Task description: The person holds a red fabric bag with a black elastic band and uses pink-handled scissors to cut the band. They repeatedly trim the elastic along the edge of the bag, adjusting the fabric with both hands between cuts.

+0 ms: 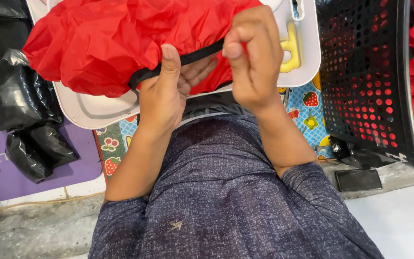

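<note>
Your fingers pinch a black strap (195,56) edging the red crinkled fabric (106,38): left hand (166,96) clamps it under the thumb, right hand (252,57) closes on its other end. The fabric bunches over a white tray (97,112), beside a black perforated basket (365,72).

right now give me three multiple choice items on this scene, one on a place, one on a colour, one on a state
1. Where does the black perforated basket stand?
A. at the frame's right side
B. at the frame's left side
C. on the person's lap

2. What colour is the crumpled fabric?
A. blue
B. red
C. green

3. How is the black strap held?
A. lying loose on the tray
B. by one hand only
C. stretched between both hands

Answers:
1 A, it stands right of the white tray.
2 B, the fabric is bright red.
3 C, the left hand and right hand each pinch it.
</note>
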